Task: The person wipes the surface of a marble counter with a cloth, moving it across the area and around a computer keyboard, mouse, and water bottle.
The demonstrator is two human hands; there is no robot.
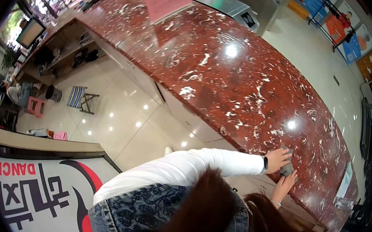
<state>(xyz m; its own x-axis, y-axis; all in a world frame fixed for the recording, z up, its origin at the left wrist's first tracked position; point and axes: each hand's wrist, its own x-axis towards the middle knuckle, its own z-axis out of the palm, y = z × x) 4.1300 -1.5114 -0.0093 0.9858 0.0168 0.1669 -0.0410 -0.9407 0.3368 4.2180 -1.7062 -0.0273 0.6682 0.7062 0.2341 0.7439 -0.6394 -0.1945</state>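
Observation:
A grey cloth lies bunched on the polished red marble-patterned countertop, close to its near edge. My left hand, with a dark watch at the wrist and a white sleeve, rests on the upper left part of the cloth with its fingers stretched over it. Just below and to the right, my right hand has its fingertips at the cloth's lower edge, and a bracelet shows at its wrist. Long hair covers most of the right arm.
A pink sign stands on the counter's far part. Clear holders sit at its right end. Behind the counter are a striped folding stool, a pink stool, a dark bin and a printed panel. Metal turnstiles stand beyond the counter.

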